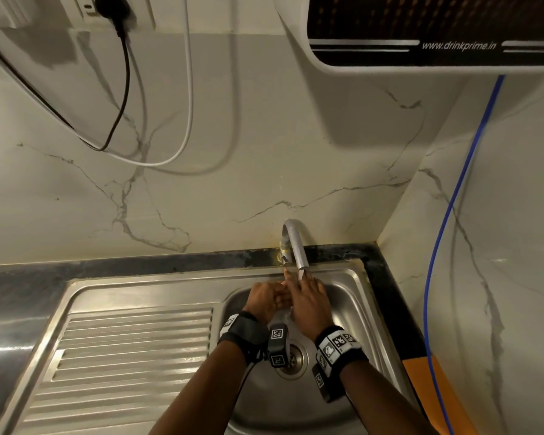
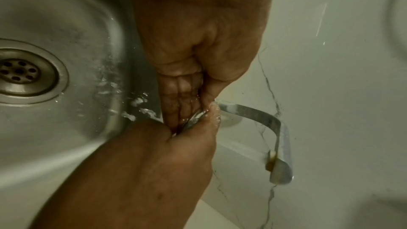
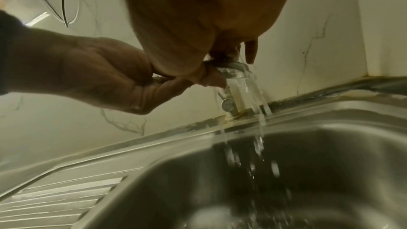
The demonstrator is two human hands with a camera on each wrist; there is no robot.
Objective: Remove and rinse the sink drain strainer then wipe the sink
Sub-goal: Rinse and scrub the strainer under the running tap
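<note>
Both hands meet under the tap spout [image 1: 299, 249], where water is running. My left hand [image 1: 266, 298] curls its fingers [image 2: 180, 93] round the metal drain strainer [image 2: 195, 119], of which only a thin shiny edge shows. My right hand [image 1: 307, 293] lies over the strainer with fingers straight and presses it against the left fingers. In the right wrist view the strainer rim [image 3: 231, 67] peeks out below my right palm [image 3: 198, 23], and water streams off it into the sink bowl [image 3: 330, 163]. The drain opening [image 1: 291, 359] sits below my wrists and still shows a perforated plate [image 2: 19, 72].
A ribbed steel drainboard [image 1: 132, 356] lies left of the bowl. The tap handle [image 3: 228, 104] stands at the back rim against the marble wall. A blue hose [image 1: 453, 215] hangs on the right, cables [image 1: 123, 105] hang at the upper left, and a water purifier [image 1: 437, 29] is mounted above.
</note>
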